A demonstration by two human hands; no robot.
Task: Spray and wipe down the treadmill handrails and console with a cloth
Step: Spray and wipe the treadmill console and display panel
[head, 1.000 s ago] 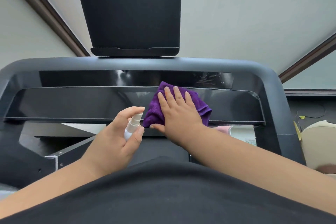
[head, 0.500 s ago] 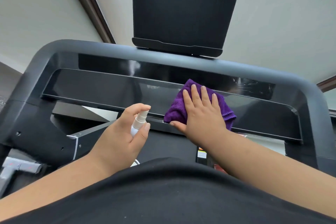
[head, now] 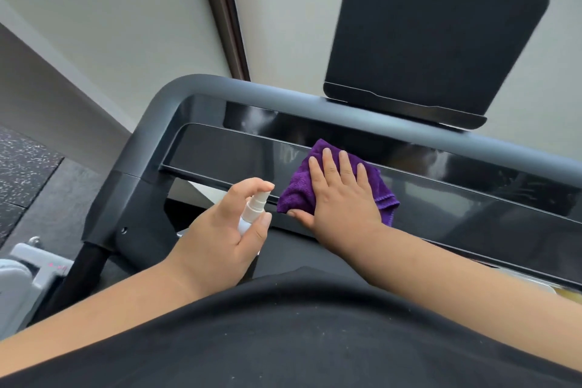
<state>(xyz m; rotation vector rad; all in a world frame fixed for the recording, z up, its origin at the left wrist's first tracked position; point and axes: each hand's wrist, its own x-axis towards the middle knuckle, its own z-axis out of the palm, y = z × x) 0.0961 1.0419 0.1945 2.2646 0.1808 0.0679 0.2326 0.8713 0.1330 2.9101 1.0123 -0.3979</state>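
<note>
On the treadmill console (head: 239, 154), a right hand (head: 341, 198) presses a purple cloth (head: 299, 189) flat, fingers straight.
Just beside it, the left hand (head: 220, 239) grips a small white spray bottle (head: 253, 209), index finger on top.

No text, brand, number or sign can be read anywhere in the view. The glossy black console (head: 346, 148) of the treadmill shows only reflections, with no lit digits or printed labels. The dark tablet holder (head: 431, 41) above it is plain. The small white spray bottle (head: 253, 209) carries no legible label. The purple cloth (head: 299, 186) has no tag showing. A few faint pink marks sit on a pale grey object (head: 47, 264) at the lower left edge, too small and blurred to make out as letters or figures.
</note>
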